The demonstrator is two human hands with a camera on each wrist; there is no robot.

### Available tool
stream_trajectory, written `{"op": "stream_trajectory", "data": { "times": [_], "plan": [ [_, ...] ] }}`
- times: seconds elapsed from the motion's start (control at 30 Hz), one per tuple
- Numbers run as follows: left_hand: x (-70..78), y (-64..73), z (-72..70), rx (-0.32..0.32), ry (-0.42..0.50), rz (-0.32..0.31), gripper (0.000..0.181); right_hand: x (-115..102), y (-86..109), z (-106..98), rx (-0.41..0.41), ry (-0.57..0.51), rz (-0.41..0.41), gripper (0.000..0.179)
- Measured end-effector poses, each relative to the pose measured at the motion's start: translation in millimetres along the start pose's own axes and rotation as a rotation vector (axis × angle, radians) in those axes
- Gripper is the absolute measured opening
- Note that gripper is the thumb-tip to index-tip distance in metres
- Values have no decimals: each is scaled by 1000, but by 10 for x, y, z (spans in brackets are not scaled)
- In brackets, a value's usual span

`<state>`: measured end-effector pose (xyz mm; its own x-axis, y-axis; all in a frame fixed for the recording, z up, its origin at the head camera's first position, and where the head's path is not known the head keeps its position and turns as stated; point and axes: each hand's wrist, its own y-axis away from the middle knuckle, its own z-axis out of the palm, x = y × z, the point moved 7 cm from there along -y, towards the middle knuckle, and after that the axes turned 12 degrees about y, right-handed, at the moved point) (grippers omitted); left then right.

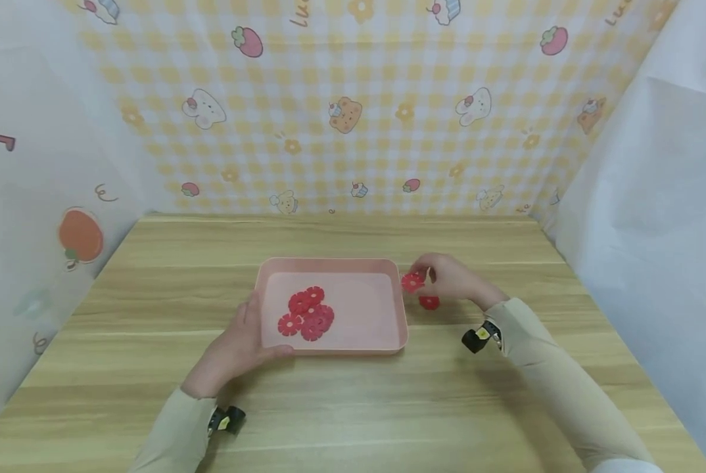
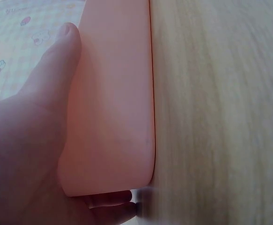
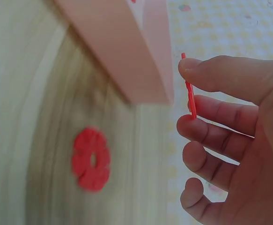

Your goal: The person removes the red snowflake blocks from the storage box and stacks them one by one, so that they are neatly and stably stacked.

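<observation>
My left hand [image 1: 242, 338] holds the near left corner of a pink tray [image 1: 335, 265], its thumb along the front wall and fingers on the left side. In the left wrist view, the tray's wall [image 2: 113, 103] fills the middle beside the thumb. My right hand [image 1: 450, 277] pinches a red notched plastic disc [image 3: 191, 96] between thumb and fingertips, just off the tray's right rim. Below that hand, another red notched disc [image 3: 91, 159] with a slot in its centre lies flat on the table. Several such discs [image 1: 290, 324] lie overlapping in the tray's left half.
The wood-grain table [image 1: 353, 407] runs back to a yellow checked cloth [image 1: 382, 131] with cartoon prints. White sheets [image 1: 655, 197] hang at both sides. Each wrist wears a small black camera [image 1: 478, 337].
</observation>
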<state>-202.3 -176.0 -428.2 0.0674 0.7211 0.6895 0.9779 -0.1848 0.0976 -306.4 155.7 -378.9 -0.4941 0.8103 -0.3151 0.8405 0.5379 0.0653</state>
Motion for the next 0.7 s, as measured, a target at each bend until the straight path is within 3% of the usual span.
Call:
{"op": "stream_trajectory", "data": {
  "times": [0.4,0.7],
  "plan": [
    [12,10,4,-5,-9,19,132,408,206,241,-1,-20,82,36],
    [12,0,12,-5,-15,17,131,494,250,371,-1,-24,92,34]
  ]
}}
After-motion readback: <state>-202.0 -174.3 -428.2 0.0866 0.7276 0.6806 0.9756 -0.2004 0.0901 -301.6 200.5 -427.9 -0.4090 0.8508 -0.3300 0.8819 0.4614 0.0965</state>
